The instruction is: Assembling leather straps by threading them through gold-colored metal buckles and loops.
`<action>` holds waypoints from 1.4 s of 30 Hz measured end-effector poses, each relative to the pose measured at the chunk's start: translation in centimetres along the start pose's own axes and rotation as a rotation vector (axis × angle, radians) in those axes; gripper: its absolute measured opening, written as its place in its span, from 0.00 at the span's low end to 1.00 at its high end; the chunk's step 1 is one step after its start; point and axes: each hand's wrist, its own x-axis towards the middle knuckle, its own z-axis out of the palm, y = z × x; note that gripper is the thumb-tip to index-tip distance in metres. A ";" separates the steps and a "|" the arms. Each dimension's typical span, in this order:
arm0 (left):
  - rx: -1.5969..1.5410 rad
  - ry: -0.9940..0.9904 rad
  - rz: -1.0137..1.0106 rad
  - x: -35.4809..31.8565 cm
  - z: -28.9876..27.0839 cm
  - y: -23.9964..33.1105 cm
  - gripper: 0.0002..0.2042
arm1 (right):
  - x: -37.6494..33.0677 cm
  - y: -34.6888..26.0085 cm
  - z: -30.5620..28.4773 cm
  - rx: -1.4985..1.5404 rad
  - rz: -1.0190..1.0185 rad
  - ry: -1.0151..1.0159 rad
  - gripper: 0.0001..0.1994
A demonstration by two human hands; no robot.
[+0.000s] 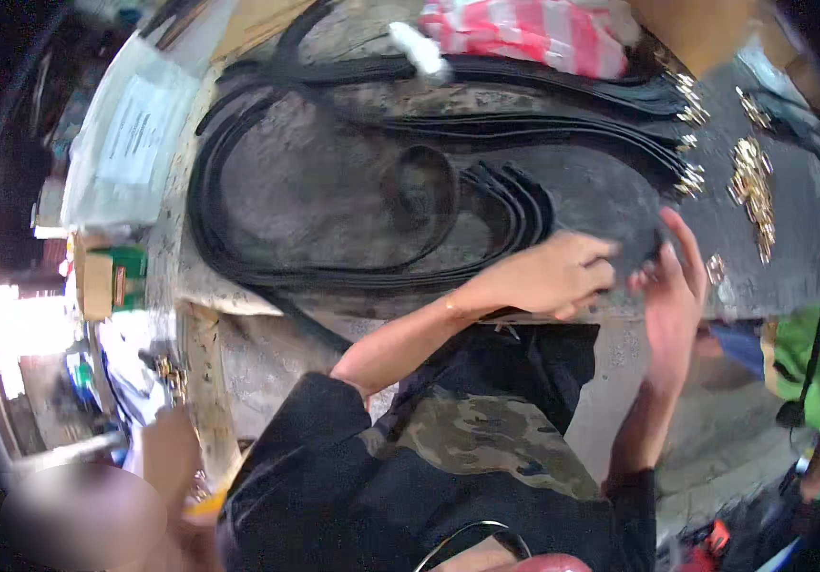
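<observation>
My left hand is curled shut at the near edge of a grey worktable, gripping the end of a black strap where it comes off the looped pile. My right hand is just to its right, fingers raised and partly spread, touching the same strap end; what lies between the fingertips is blurred. Several long black straps lie in big loops across the table. Gold metal buckles sit in a heap to the right of my hands.
More black straps with gold buckles lie at the far right. A red and white bag sits at the back. A clear plastic packet lies at the left. A person in green is at the right.
</observation>
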 end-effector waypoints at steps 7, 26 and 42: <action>-0.055 0.002 -0.032 0.0 -0.1 0.1 0.10 | 0.5 1.0 -0.6 -0.332 -0.113 -0.045 0.17; 0.527 0.047 0.212 0.5 1.6 1.3 0.12 | -0.1 -0.7 -4.6 -0.072 -0.331 -0.114 0.14; 0.734 -0.044 0.464 -1.8 3.6 3.4 0.24 | -3.9 -4.8 -5.4 -0.029 -0.231 -0.252 0.24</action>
